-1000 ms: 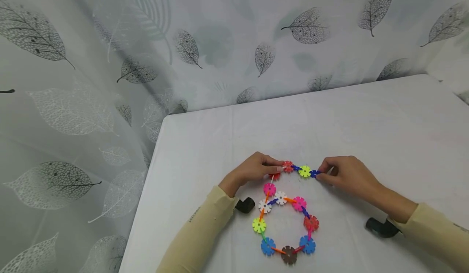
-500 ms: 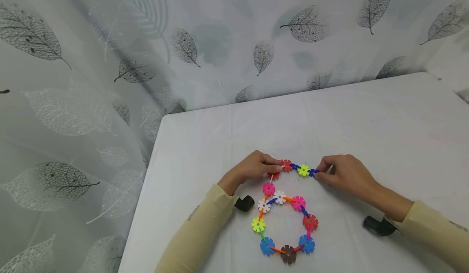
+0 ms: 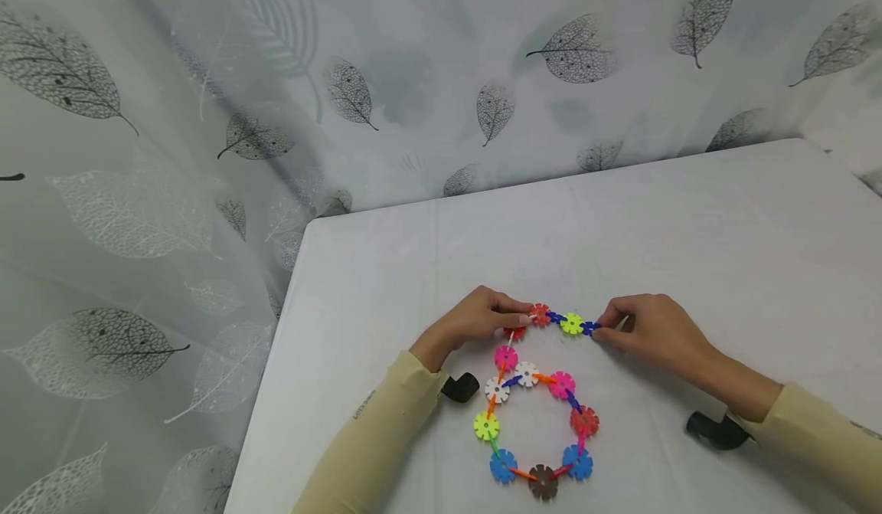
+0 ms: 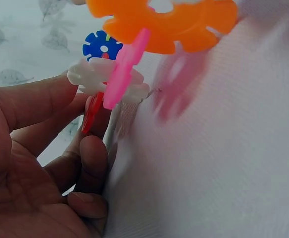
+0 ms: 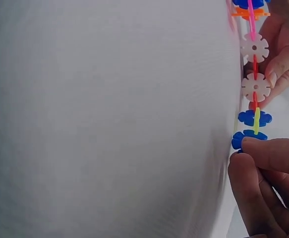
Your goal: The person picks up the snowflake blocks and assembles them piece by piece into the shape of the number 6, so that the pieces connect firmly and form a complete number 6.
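A chain of slotted plastic snowflake discs lies on the white table, its lower part a closed ring with a brown disc (image 3: 543,482) at the near side. From the ring's upper left, an arm of discs curves up and right. My left hand (image 3: 475,319) pinches this arm near its top, around a white disc (image 4: 92,74) beside a red disc (image 3: 540,315). My right hand (image 3: 651,330) pinches the blue disc (image 5: 242,141) at the free end between thumb and index finger. A yellow disc (image 3: 571,324) stands between the two hands. The left fingers partly cover the discs there.
White cloth covers the table (image 3: 386,269). A leaf-patterned curtain (image 3: 427,77) hangs behind it and along the left side. Dark wrist-camera mounts (image 3: 460,386) jut out by both beige sleeves, the left one close to the chain.
Both hands keep their grips on the chain in nearly the same place. The view shifts slightly, and the discs stay in the same arrangement.
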Tool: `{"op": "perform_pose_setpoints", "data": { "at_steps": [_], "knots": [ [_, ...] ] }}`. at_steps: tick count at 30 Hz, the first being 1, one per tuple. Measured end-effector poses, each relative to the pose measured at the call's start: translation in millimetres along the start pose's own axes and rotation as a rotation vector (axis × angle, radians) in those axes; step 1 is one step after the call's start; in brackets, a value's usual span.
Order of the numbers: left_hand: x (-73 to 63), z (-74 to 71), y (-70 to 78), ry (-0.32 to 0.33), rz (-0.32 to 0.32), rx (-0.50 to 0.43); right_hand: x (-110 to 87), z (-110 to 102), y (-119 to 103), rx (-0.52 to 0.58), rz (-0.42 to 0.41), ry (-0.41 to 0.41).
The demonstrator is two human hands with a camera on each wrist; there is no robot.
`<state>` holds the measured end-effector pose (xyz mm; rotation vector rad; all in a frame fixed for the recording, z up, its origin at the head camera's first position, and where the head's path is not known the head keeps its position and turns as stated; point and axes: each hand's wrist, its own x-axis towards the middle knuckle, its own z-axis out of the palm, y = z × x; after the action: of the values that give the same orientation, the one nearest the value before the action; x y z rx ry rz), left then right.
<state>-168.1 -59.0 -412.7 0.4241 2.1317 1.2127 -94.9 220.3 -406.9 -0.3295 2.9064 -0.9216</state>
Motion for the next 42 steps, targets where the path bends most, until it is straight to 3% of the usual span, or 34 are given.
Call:
{"op": "perform_pose_setpoints", "data": {
  "at_steps": [15,26,42],
  "knots": [
    [-0.6,-0.1,3.6,-0.014,0.008,0.046,3.0,-1,-2,-0.048,-0.057,0.005],
    [-2.6,-0.1,1.9,-0.01,0.001,-0.004,1.4,-1,-1,-0.049,-0.05,0.008],
    [-1.7,-3.6,0.7,-0.054,0.024,-0.022,-1.4,-13,0,-0.029,-0.013,-0.092]
  ]
}}
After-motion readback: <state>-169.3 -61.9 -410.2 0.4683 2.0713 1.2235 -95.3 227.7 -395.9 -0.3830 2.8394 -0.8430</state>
